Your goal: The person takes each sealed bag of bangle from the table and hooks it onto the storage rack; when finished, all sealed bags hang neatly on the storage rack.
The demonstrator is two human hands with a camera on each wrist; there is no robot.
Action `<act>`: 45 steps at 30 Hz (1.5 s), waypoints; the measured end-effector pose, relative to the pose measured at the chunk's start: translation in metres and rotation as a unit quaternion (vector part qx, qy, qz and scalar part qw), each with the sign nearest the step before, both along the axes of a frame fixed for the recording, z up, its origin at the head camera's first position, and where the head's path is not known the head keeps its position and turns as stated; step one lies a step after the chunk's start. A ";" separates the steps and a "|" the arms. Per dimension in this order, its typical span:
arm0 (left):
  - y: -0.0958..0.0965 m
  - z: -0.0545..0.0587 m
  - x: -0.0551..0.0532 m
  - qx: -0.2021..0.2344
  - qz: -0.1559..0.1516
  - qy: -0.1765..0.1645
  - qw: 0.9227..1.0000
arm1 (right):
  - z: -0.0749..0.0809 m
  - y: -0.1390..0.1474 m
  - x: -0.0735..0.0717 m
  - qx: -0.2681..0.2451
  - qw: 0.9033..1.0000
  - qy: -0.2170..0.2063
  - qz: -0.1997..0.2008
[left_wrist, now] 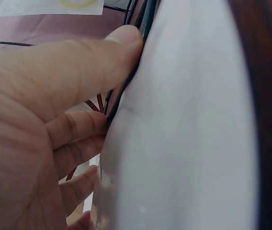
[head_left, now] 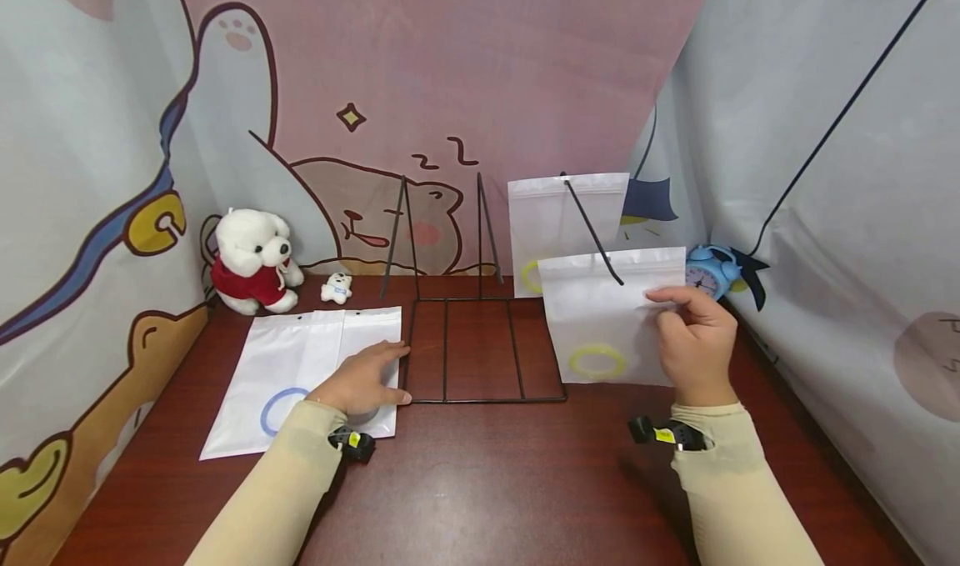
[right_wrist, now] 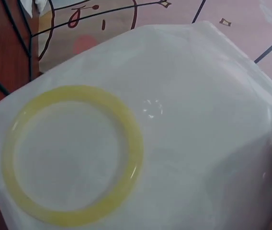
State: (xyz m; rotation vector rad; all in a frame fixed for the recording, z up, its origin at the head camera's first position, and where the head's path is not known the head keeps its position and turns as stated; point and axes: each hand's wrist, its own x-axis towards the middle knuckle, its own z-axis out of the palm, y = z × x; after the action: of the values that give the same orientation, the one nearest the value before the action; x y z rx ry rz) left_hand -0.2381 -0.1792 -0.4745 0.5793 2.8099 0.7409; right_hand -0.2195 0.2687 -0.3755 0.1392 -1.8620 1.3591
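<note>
A white zip bag with a yellow ring (head_left: 597, 362) inside hangs from the right-hand prong (head_left: 594, 231) of a black wire rack (head_left: 487, 400), near the prong's tip. My right hand (head_left: 697, 341) pinches this front bag (head_left: 600, 308) by its right edge. Farther back on the same prong hangs another white bag (head_left: 547, 216) with a yellow ring. My left hand (head_left: 356, 380) lies over a flat white bag (head_left: 300, 353) holding a blue ring. Its thumb and fingertips (left_wrist: 126, 36) touch the rack's left side bar, fingers fairly straight in the left wrist view.
A white plush bear in red (head_left: 251, 262) and a tiny white figurine (head_left: 337, 288) stand at the back left. A blue alarm clock (head_left: 708, 272) is at the back right. Two more upright prong pairs rise from the rack's rear. Printed cloth walls surround the brown table (head_left: 465, 483).
</note>
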 end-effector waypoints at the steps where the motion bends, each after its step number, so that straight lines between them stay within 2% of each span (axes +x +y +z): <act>1: 0.000 0.000 0.000 0.000 0.000 0.000 1.000 | 0.001 -0.001 0.001 0.001 1.000 -0.001 0.004; 16: 0.000 -0.001 0.000 0.003 0.003 -0.008 1.000 | 0.011 -0.015 0.016 0.049 0.995 -0.044 0.072; 25: 0.000 -0.001 0.000 0.004 0.004 -0.008 1.000 | 0.015 -0.023 0.024 0.098 0.985 -0.074 0.121; 34: -0.001 -0.002 -0.002 0.005 0.003 -0.008 1.000 | 0.015 -0.031 0.030 0.114 0.973 -0.094 0.177; 42: -0.001 -0.002 -0.002 0.004 0.001 -0.006 1.000 | 0.013 -0.036 0.030 0.126 0.960 -0.062 0.244; 45: -0.001 -0.002 -0.002 0.003 0.000 -0.007 1.000 | 0.013 -0.038 0.030 0.141 0.955 -0.051 0.257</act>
State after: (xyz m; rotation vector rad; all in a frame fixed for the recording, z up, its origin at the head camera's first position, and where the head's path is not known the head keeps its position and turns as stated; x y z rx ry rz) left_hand -0.2399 -0.1802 -0.4761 0.5723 2.7962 0.7517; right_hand -0.1891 0.2308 -0.3626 0.7567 -2.1962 1.4431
